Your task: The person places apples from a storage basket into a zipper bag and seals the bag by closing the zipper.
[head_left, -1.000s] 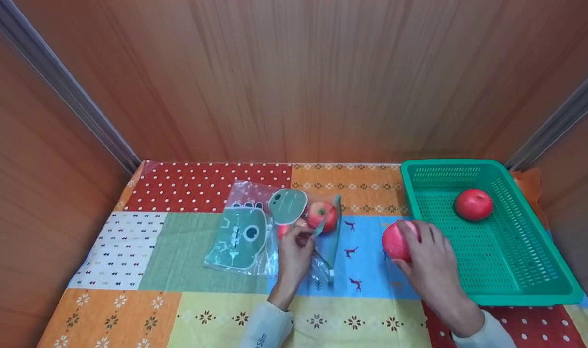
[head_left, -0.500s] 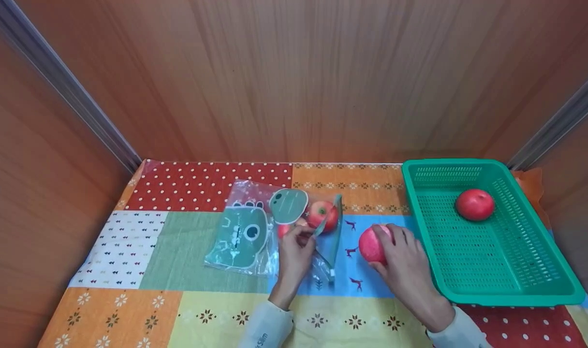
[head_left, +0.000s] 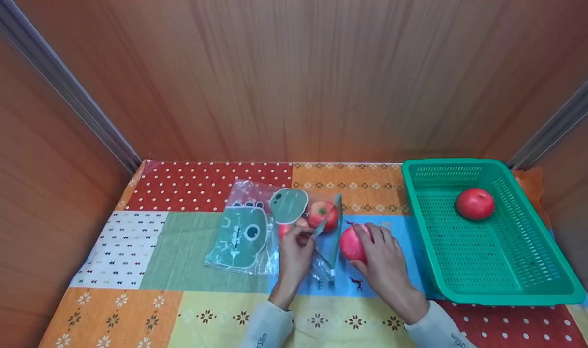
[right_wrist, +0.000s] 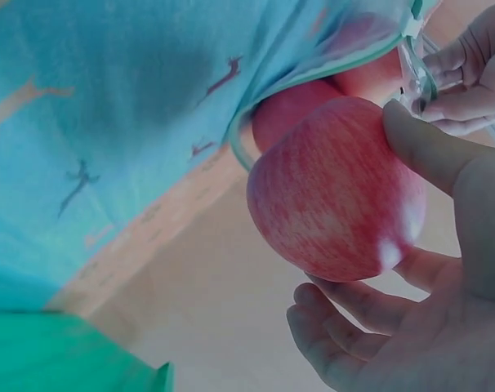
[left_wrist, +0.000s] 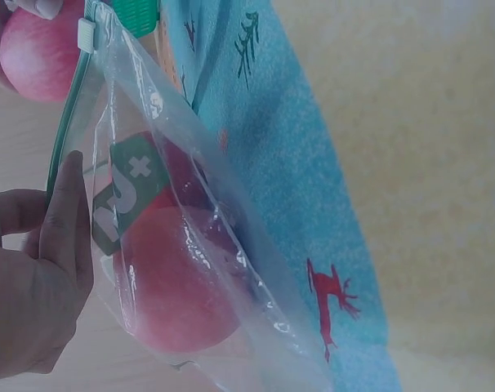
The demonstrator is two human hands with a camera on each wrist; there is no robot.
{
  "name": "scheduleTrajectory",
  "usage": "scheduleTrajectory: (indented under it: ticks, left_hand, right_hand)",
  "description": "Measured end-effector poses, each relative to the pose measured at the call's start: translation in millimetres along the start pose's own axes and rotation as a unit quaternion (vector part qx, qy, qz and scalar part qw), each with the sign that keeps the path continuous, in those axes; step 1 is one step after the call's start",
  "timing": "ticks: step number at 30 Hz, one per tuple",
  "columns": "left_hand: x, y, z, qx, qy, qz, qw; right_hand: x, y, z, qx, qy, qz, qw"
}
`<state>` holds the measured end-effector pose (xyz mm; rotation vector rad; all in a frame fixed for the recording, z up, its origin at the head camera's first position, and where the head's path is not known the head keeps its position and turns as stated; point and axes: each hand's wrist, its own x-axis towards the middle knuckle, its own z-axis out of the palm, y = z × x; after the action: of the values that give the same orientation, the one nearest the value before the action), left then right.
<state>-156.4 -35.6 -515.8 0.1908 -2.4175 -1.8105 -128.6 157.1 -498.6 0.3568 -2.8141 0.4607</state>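
My left hand (head_left: 295, 253) pinches the upper edge of a clear zip bag (head_left: 241, 237) printed with a green cartoon face. Inside the bag lie two red apples, one (head_left: 323, 215) near the mouth and another (head_left: 285, 229) partly hidden by my fingers and the print. A third apple (head_left: 353, 243) is in my right hand (head_left: 383, 261), gripped between thumb and fingers just right of the bag's mouth. From the right wrist, this held apple (right_wrist: 337, 192) appears in front of the green-edged opening, which stands apart.
A green plastic basket (head_left: 497, 298) stands at the right with one red apple (head_left: 475, 204) in it. Patchwork cloth (head_left: 202, 319) covers the table. Wooden panels (head_left: 294, 82) rise at the back and both sides.
My right hand has carried the held apple leftward, from beside the basket to the bag's mouth. The left hand and the bag have hardly moved.
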Motion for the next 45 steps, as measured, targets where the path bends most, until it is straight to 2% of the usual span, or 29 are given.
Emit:
scheduleTrajectory:
  ticks: [4, 11, 21, 28, 34, 41, 45]
  left_hand:
    - [-0.2, 0.4, 0.8, 0.001, 0.003, -0.001, 1.0]
    - [-2.3, -0.9, 1.8, 0.007, 0.02, 0.042, 0.9989]
    - [-1.8, 1.3, -0.2, 0.004, 0.01, 0.023, 0.9997]
    - [-2.5, 1.4, -1.1, 0.007, 0.006, 0.033, 0.9994]
    - [-2.5, 2.5, -1.1, 0.009, 0.008, 0.027, 0.9996]
    - [-2.8, 1.8, -0.4, 0.019, 0.011, 0.043, 0.9988]
    - [-2.5, 2.4, -0.2, 0.018, 0.007, 0.029, 0.9994]
  right_hand:
    - [3.0, -4.2, 3.6, 0.001, -0.005, -0.007, 1.0]
    - [6.3, -7.7, 12.6, 0.015, -0.005, -0.019, 1.0]
    - [13.0, -11.6, 23.2, 0.019, -0.006, -0.026, 0.999]
    - [17.1, -12.5, 28.1, 0.022, -0.013, -0.026, 0.999]
    - [21.6, -13.9, 31.3, 0.016, -0.008, -0.041, 0.999]
    - [25.8, -17.1, 35.6, 0.018, -0.002, -0.049, 0.999]
    - [28.5, -21.0, 36.4, 0.025, -0.01, -0.043, 0.999]
